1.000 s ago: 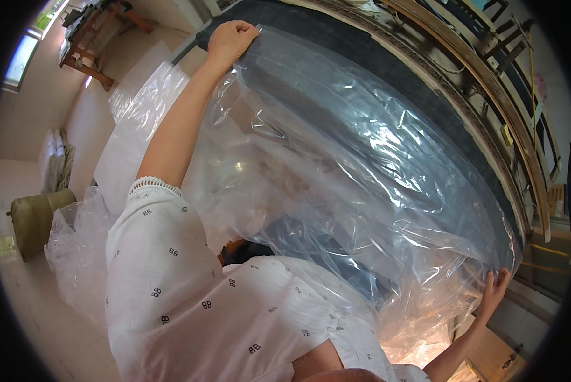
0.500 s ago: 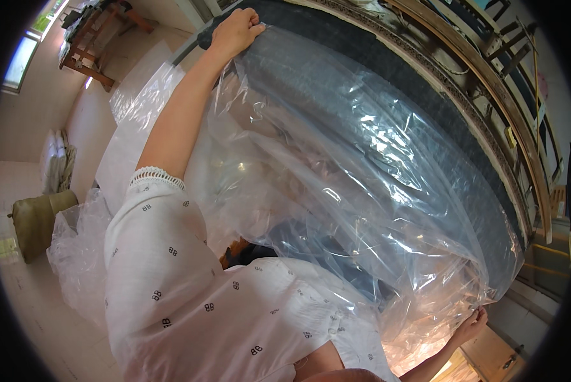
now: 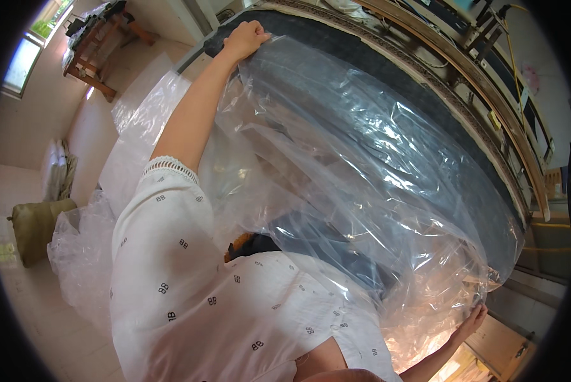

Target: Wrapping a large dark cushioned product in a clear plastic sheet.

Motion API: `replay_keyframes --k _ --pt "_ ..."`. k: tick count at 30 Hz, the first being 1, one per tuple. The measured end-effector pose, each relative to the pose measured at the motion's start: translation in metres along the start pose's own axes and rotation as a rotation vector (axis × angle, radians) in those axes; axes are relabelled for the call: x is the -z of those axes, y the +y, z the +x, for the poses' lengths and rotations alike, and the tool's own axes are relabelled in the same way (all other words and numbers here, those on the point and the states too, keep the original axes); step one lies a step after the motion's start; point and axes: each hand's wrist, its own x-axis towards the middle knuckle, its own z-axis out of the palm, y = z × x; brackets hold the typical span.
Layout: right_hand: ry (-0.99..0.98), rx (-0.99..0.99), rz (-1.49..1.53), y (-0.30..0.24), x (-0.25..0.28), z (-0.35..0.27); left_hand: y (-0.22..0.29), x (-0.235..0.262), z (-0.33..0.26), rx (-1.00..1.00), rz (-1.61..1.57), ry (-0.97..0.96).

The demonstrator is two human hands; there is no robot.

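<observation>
A large sheet of clear plastic film is spread across a dark padded table surface and drapes down its near side toward my body. At the far left end of the sheet, my left hand is closed with its fingers pinching the film's edge against the dark surface. Low on the right, my right hand grips the film at its other end, where it bunches in wrinkles; its fingertips are partly hidden. Between the hands the film lies loosely creased and reflects bright glare.
Behind the dark surface runs a long wooden rail with metal parts. More crumpled film hangs down to the floor at left, near an olive-green bundle. A wooden bench stands at far left; a wooden cabinet is at lower right.
The view has shifted slightly, and my left hand appears a little lower and farther right. Both hands keep their hold on the film.
</observation>
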Motion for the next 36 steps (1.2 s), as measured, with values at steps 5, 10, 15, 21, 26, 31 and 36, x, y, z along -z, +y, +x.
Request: replay_keyframes --k 5,10,15,21,26,31,36 --pt "0.011 0.008 -0.007 0.029 0.006 0.018 -0.023 0.001 0.010 0.009 -0.519 -0.035" --pt "0.079 0.134 -0.055 -0.007 -0.002 0.014 -0.008 0.034 -0.009 0.207 -0.871 -0.130" --pt "0.021 0.134 -0.109 0.014 0.010 0.036 -0.002 0.065 -0.010 0.232 -0.833 -0.284" --pt "-0.008 0.162 -0.177 -0.003 0.011 0.038 -0.010 0.075 -0.020 0.182 -1.167 -0.444" --pt "0.010 0.145 -0.271 -0.019 0.012 0.033 -0.017 0.066 -0.029 0.111 -1.151 -0.418" --pt "-0.012 0.162 -0.245 -0.031 0.011 0.034 -0.008 0.067 -0.038 0.301 -1.200 -0.277" --pt "-0.065 0.178 -0.214 -0.021 0.020 0.044 -0.014 0.061 -0.037 0.287 -1.198 -0.192"
